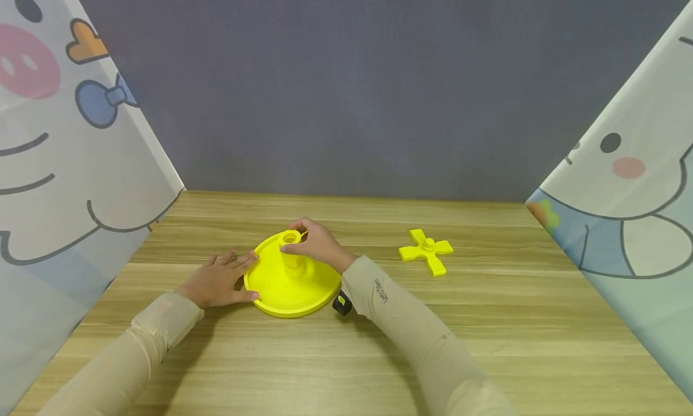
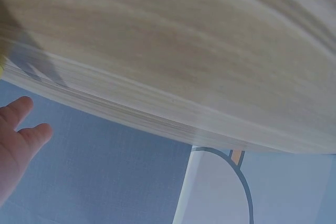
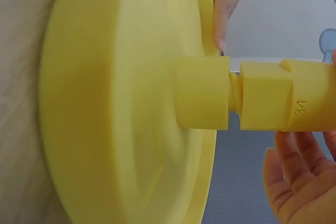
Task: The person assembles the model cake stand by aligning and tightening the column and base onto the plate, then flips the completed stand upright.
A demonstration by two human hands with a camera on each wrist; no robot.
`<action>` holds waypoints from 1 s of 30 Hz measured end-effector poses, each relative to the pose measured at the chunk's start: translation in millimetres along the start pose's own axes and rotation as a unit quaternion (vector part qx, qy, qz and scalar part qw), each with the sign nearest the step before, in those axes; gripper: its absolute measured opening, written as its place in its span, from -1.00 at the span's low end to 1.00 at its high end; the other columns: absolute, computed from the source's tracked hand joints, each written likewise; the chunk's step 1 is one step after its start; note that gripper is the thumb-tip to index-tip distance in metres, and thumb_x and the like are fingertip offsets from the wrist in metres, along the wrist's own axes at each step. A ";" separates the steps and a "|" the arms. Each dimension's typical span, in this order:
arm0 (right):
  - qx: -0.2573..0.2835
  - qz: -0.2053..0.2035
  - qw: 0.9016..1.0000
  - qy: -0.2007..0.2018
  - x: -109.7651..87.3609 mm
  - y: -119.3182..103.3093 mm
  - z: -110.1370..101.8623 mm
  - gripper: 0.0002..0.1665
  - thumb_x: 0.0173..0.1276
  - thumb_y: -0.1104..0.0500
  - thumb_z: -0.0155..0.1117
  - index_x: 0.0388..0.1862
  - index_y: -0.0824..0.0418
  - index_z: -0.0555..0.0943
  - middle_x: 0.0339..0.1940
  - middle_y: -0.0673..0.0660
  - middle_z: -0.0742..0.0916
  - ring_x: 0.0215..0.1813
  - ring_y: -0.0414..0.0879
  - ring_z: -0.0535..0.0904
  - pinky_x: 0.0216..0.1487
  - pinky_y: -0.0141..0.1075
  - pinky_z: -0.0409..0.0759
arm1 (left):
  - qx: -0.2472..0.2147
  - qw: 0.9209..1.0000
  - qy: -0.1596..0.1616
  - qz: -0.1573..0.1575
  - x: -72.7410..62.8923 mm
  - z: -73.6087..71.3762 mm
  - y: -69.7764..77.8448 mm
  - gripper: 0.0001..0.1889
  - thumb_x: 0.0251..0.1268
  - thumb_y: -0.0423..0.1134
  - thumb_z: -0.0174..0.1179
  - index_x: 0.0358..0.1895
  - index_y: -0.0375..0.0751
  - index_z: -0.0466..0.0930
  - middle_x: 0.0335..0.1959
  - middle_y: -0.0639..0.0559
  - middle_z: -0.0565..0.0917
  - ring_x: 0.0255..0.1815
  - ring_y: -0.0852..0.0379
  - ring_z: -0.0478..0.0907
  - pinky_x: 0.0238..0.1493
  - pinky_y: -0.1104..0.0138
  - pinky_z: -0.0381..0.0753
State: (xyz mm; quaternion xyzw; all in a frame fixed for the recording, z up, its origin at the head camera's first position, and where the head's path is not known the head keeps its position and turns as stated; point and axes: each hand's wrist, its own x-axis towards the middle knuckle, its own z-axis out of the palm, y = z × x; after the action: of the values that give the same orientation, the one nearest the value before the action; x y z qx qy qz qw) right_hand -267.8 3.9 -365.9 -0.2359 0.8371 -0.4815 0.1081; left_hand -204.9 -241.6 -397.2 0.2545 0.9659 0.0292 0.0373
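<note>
A yellow round dish-like base [image 1: 271, 287] lies on the wooden table with a raised collar [image 3: 203, 93] at its centre. Above the collar stands a yellow post [image 3: 268, 96] marked "34", with a short stretch of screw thread showing between the two. My right hand [image 1: 323, 247] holds this post near its hollow top, thumb on the near side and fingers on the far side. At the base's left rim, my left hand [image 1: 221, 281] rests with fingers spread and fairly straight, fingertips on the edge. Only some left fingers [image 2: 34, 135] show in the left wrist view.
A yellow cross-shaped piece [image 1: 433, 261] with a round stub at its middle lies to the right on the table [image 1: 520, 320]. A black wrist camera [image 1: 341, 303] sits under the right cuff. A dark panel [image 1: 346, 91] closes off the back; printed cloths hang at both sides.
</note>
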 end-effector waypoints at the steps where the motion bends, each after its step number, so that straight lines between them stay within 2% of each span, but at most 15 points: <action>1: -0.005 0.000 1.000 -0.004 0.1 0.2 0.2 -0.35 0.19 0.08 0.44 0.22 0.27 0.45 0.01 0.11 0.61 -0.06 -0.05 0.53 -0.09 -0.39 0.55 | 0.000 1.000 0.000 0.000 -0.1 0.2 0.0 -0.08 0.22 0.39 0.01 0.41 -0.31 0.24 0.40 -0.21 0.30 0.31 -0.49 0.22 0.19 -0.36 0.16; 6: -0.035 -0.013 0.999 -0.036 0.1 2.7 -0.7 -0.24 0.30 0.09 0.33 0.42 0.24 0.30 0.22 0.14 0.55 0.16 -0.03 0.48 0.12 -0.34 0.49 | 0.001 1.000 0.001 -0.001 -0.1 1.6 -0.6 -0.08 0.22 0.39 0.01 0.41 -0.31 0.24 0.40 -0.21 0.30 0.31 -0.49 0.21 0.19 -0.36 0.15; 10: -0.028 -0.018 0.998 -0.048 0.8 4.9 -1.5 -0.29 0.33 0.18 0.28 0.43 0.25 0.31 0.26 0.16 0.55 0.17 -0.05 0.50 0.12 -0.36 0.50 | 0.000 1.000 0.003 -0.001 -0.1 2.3 -1.0 -0.08 0.22 0.39 0.01 0.41 -0.31 0.24 0.40 -0.21 0.30 0.31 -0.49 0.21 0.19 -0.36 0.15; 13: -0.013 -0.014 0.999 -0.038 1.4 5.1 -1.1 -0.32 0.29 0.18 0.33 0.37 0.27 0.38 0.22 0.16 0.58 0.12 -0.07 0.52 0.07 -0.40 0.51 | 0.002 1.000 0.003 -0.001 -0.1 2.4 -1.0 -0.08 0.22 0.39 0.01 0.42 -0.30 0.24 0.40 -0.21 0.30 0.31 -0.49 0.22 0.20 -0.35 0.15; 16: 0.003 -0.007 1.000 -0.019 1.2 4.0 0.4 -0.33 0.22 0.16 0.41 0.30 0.29 0.45 0.10 0.13 0.63 0.02 -0.07 0.54 -0.01 -0.40 0.54 | 0.002 1.000 0.001 -0.001 0.0 1.8 -0.7 -0.08 0.22 0.40 -0.01 0.42 -0.30 0.23 0.41 -0.21 0.30 0.31 -0.48 0.22 0.20 -0.35 0.15; 20: 0.008 0.001 1.000 -0.003 1.2 3.9 1.8 -0.30 0.19 0.12 0.44 0.28 0.27 0.44 -0.01 0.10 0.62 -0.02 -0.07 0.53 -0.03 -0.38 0.54 | 0.001 1.000 0.002 -0.002 0.2 1.3 -0.4 -0.07 0.21 0.40 0.00 0.42 -0.30 0.23 0.41 -0.20 0.30 0.31 -0.49 0.22 0.20 -0.36 0.15; 23: -0.006 -0.005 1.000 -0.015 -1.1 4.7 1.1 -0.23 0.26 0.10 0.38 0.40 0.21 0.33 0.15 0.13 0.59 0.12 -0.05 0.50 0.09 -0.34 0.50 | 0.000 1.000 0.006 0.000 -0.4 3.9 0.4 -0.07 0.21 0.40 0.01 0.41 -0.30 0.24 0.40 -0.20 0.31 0.30 -0.49 0.23 0.18 -0.37 0.16; 26: -0.014 -0.008 0.999 -0.045 -4.1 5.2 0.0 -0.20 0.33 0.15 0.27 0.50 0.16 0.20 0.36 0.14 0.47 0.24 -0.05 0.45 0.19 -0.29 0.46 | -0.001 1.000 0.007 0.004 -1.5 7.6 0.9 -0.07 0.21 0.40 0.01 0.41 -0.31 0.24 0.40 -0.21 0.31 0.30 -0.48 0.24 0.17 -0.37 0.17; 30: -0.017 -0.008 0.998 -0.060 -2.6 6.0 0.4 -0.25 0.39 0.17 0.18 0.51 0.18 0.17 0.42 0.11 0.40 0.21 -0.09 0.46 0.20 -0.27 0.46 | 0.006 1.000 0.016 0.003 -2.8 6.1 -0.8 -0.07 0.20 0.40 0.02 0.40 -0.31 0.25 0.40 -0.21 0.31 0.29 -0.47 0.25 0.17 -0.37 0.18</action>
State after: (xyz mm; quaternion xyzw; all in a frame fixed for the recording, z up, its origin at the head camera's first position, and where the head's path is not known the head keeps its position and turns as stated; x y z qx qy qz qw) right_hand -267.1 7.5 -371.3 -0.2724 0.8354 -0.4531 0.1502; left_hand -202.3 -243.4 -403.3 0.2573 0.9657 0.0278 0.0202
